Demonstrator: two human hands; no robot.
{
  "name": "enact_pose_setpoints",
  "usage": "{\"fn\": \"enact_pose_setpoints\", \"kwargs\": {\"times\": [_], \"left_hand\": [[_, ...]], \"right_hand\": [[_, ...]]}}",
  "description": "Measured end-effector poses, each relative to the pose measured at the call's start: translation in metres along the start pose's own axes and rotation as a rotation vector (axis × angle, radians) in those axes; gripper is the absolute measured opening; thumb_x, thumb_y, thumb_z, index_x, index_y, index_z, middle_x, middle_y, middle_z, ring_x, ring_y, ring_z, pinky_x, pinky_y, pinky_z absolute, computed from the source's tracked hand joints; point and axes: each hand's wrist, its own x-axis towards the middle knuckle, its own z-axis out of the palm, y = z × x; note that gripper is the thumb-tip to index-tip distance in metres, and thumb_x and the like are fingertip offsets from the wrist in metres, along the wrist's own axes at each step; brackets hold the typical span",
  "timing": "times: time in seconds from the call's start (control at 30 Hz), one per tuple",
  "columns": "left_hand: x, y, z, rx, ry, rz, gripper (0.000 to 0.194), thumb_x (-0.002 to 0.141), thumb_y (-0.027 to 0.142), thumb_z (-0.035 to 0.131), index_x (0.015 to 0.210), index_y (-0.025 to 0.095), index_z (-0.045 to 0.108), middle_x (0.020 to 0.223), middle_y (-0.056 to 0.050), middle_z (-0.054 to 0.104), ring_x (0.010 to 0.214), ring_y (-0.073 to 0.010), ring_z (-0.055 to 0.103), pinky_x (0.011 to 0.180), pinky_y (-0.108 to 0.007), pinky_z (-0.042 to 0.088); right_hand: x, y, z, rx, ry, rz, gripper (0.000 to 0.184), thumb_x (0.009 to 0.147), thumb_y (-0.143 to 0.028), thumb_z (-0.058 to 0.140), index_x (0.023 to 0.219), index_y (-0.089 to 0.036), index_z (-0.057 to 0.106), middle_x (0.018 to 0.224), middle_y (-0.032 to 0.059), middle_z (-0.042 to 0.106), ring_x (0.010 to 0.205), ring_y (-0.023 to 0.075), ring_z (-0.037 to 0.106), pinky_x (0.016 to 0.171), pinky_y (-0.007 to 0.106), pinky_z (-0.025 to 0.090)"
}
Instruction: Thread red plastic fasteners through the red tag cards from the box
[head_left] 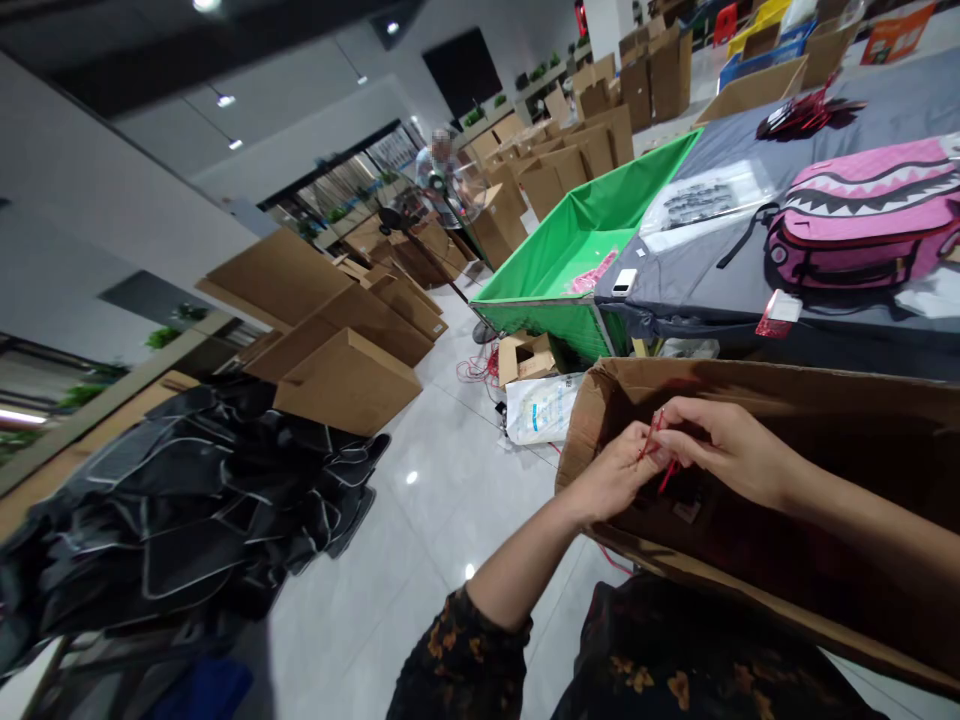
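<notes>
Both of my hands meet over the left end of an open cardboard box (750, 375). My left hand (619, 470) is closed on a thin red cord (666, 477), which loops around its fingers. Fingertips of my right hand (720, 445) pinch the same cord close beside the left fingers. A short end of the cord hangs below the hands. Inside the box, under my hands, lies something dark with a small pale label (686, 510); its kind is hard to make out.
A pink backpack (862, 225) lies on the grey-covered table (697, 270), near a white phone-like device (624, 282). Beyond the box stands a green fabric bin (540, 290). Black fabric pieces (195, 500) are heaped at left, beside cardboard boxes (352, 380). A person stands farther back.
</notes>
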Motion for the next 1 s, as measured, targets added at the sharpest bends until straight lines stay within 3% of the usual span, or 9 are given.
{"fn": "enact_pose_setpoints", "kwargs": {"times": [0.07, 0.17, 0.23, 0.33, 0.47, 0.63, 0.73, 0.87, 1.0], "left_hand": [[0.005, 0.011, -0.008, 0.016, -0.013, 0.021, 0.032, 0.087, 0.049, 0.058, 0.087, 0.017, 0.062, 0.09, -0.001, 0.047, 0.09, -0.015, 0.045, 0.081, -0.028, 0.039], [0.012, 0.026, -0.017, -0.145, -0.032, -0.126, 0.014, 0.074, 0.028, 0.06, 0.081, 0.016, 0.06, 0.075, 0.003, 0.041, 0.065, -0.0097, 0.035, 0.057, -0.025, 0.03], [0.017, 0.033, -0.02, -0.283, -0.028, -0.214, 0.018, 0.059, 0.02, 0.059, 0.077, 0.016, 0.059, 0.07, 0.003, 0.04, 0.059, -0.0085, 0.027, 0.052, -0.025, 0.019], [0.02, 0.035, -0.021, -0.42, -0.054, -0.216, 0.029, 0.052, 0.017, 0.06, 0.08, 0.016, 0.06, 0.074, 0.002, 0.047, 0.061, -0.008, 0.028, 0.053, -0.024, 0.019], [0.023, 0.022, -0.019, -0.195, -0.11, -0.072, 0.016, 0.072, 0.028, 0.067, 0.08, 0.015, 0.061, 0.075, 0.0, 0.052, 0.069, -0.0109, 0.042, 0.064, -0.025, 0.033], [0.029, -0.008, -0.018, 0.136, 0.035, 0.108, 0.04, 0.094, 0.05, 0.048, 0.067, 0.019, 0.05, 0.072, -0.001, 0.051, 0.074, -0.0161, 0.045, 0.076, -0.03, 0.037], [0.031, -0.017, -0.021, 0.178, 0.04, 0.111, 0.038, 0.097, 0.045, 0.041, 0.068, 0.02, 0.048, 0.071, 0.0, 0.047, 0.071, -0.0157, 0.043, 0.072, -0.03, 0.036], [0.034, -0.016, -0.025, 0.189, -0.013, 0.04, 0.036, 0.094, 0.039, 0.044, 0.068, 0.017, 0.056, 0.071, -0.002, 0.052, 0.073, -0.0164, 0.046, 0.074, -0.03, 0.037], [0.033, -0.012, -0.028, 0.082, -0.031, -0.064, 0.041, 0.091, 0.048, 0.049, 0.068, 0.017, 0.06, 0.063, 0.0, 0.046, 0.064, -0.0144, 0.039, 0.063, -0.029, 0.032]], "right_hand": [[0.005, -0.006, -0.004, -0.024, 0.019, -0.024, 0.027, 0.092, -0.042, 0.049, 0.081, -0.019, 0.06, 0.072, 0.0011, 0.062, 0.066, 0.0144, 0.053, 0.064, 0.027, 0.042], [0.014, -0.01, -0.011, -0.039, 0.035, -0.035, 0.027, 0.091, -0.043, 0.05, 0.08, -0.02, 0.06, 0.072, 0.001, 0.062, 0.065, 0.0142, 0.053, 0.064, 0.027, 0.042], [0.018, -0.01, -0.016, -0.05, 0.043, -0.049, 0.029, 0.091, -0.043, 0.05, 0.078, -0.02, 0.059, 0.071, 0.0009, 0.061, 0.064, 0.0143, 0.052, 0.063, 0.028, 0.041], [0.022, -0.01, -0.019, -0.066, 0.059, -0.061, 0.028, 0.091, -0.042, 0.05, 0.076, -0.02, 0.058, 0.068, 0.0005, 0.06, 0.064, 0.0141, 0.052, 0.062, 0.027, 0.04], [0.027, -0.011, -0.014, -0.004, 0.046, -0.037, 0.022, 0.091, -0.038, 0.049, 0.08, -0.02, 0.056, 0.066, -0.001, 0.059, 0.058, 0.0126, 0.053, 0.058, 0.026, 0.041], [0.034, 0.001, -0.003, 0.049, 0.084, -0.103, 0.017, 0.091, -0.032, 0.05, 0.082, -0.019, 0.056, 0.075, 0.0, 0.061, 0.065, 0.0122, 0.056, 0.061, 0.025, 0.044], [0.037, 0.014, 0.001, 0.08, 0.108, -0.077, 0.015, 0.09, -0.029, 0.051, 0.082, -0.018, 0.057, 0.074, 0.0, 0.062, 0.064, 0.0122, 0.057, 0.063, 0.025, 0.045], [0.041, 0.023, 0.006, 0.224, 0.022, 0.01, 0.014, 0.091, -0.03, 0.049, 0.083, -0.02, 0.052, 0.063, -0.004, 0.059, 0.051, 0.0119, 0.058, 0.056, 0.026, 0.045], [0.05, 0.026, 0.009, 0.3, -0.017, 0.049, 0.015, 0.093, -0.033, 0.051, 0.083, -0.021, 0.051, 0.06, -0.0052, 0.058, 0.047, 0.0132, 0.059, 0.053, 0.027, 0.045]]}}
